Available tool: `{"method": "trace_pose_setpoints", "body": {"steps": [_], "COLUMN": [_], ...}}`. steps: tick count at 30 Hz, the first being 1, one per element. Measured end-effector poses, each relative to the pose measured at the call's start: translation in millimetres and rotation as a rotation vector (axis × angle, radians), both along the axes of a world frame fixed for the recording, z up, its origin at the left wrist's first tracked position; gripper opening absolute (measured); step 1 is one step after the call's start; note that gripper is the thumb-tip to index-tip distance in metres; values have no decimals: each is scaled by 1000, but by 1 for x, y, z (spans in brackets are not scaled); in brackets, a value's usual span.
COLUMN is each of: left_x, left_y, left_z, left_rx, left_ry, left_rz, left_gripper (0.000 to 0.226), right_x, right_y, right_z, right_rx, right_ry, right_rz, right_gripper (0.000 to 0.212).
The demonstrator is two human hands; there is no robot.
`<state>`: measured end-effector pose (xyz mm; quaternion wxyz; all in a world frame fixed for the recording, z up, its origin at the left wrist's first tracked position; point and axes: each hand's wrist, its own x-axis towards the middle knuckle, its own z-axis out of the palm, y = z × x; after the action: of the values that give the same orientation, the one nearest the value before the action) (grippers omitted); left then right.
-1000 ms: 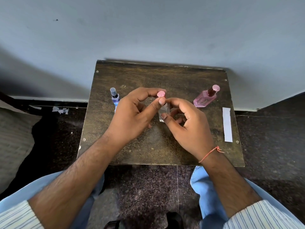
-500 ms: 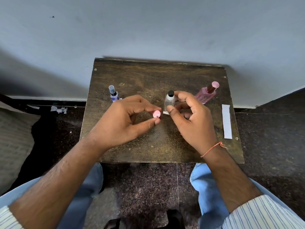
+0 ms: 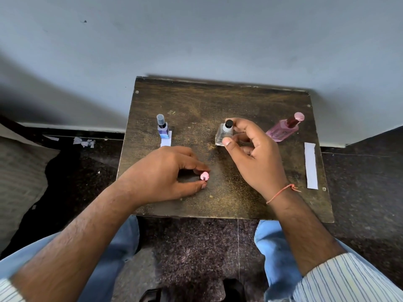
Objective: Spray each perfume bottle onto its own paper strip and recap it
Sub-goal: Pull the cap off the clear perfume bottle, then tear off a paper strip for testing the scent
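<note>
Lowered toward 6 o'clock, the left hand (image 3: 165,175) pinches the pink cap (image 3: 204,176) at the table (image 3: 218,101), while the right hand's (image 3: 255,153) grip holds the uncapped clear bottle (image 3: 224,134) at centre; spraying its strip likely follows

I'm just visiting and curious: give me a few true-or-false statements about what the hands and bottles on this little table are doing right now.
1. The left hand pinches a small pink cap. True.
2. The right hand holds the blue bottle. False: it holds the clear bottle; the blue one stands untouched.
3. The clear bottle's black sprayer is bare. True.
4. The pink bottle has no cap. False: a pink cap sits on it.
5. A paper strip lies near the table's right edge. True.
</note>
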<state>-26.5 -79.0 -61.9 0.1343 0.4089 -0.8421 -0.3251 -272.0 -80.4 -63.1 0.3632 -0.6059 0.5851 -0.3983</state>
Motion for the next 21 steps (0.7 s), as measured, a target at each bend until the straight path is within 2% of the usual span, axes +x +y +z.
{"method": "trace_pose_setpoints", "body": {"steps": [3, 7, 10, 13, 19, 21], "left_x": [1, -3, -9, -17, -40, -50], "left_y": [1, 2, 2, 1, 2, 3], "left_z": [1, 6, 11, 14, 17, 18], "left_rx": [6, -2, -31, -52, -82, -89], "left_ry": [-19, -46, -20, 40, 167, 190], "left_rz": [12, 44, 90, 132, 139, 105], "left_gripper": [43, 64, 64, 58, 36, 30], "right_x": [0, -2, -6, -15, -38, -48], "right_y": [0, 1, 4, 6, 14, 16], "right_z": [-1, 0, 1, 3, 9, 9], "right_rx": [17, 52, 48, 14, -73, -73], "right_ry": [-7, 11, 27, 83, 254, 291], "right_rz": [-2, -22, -9, 0, -54, -56], "right_gripper": [37, 53, 58, 52, 21, 16]}}
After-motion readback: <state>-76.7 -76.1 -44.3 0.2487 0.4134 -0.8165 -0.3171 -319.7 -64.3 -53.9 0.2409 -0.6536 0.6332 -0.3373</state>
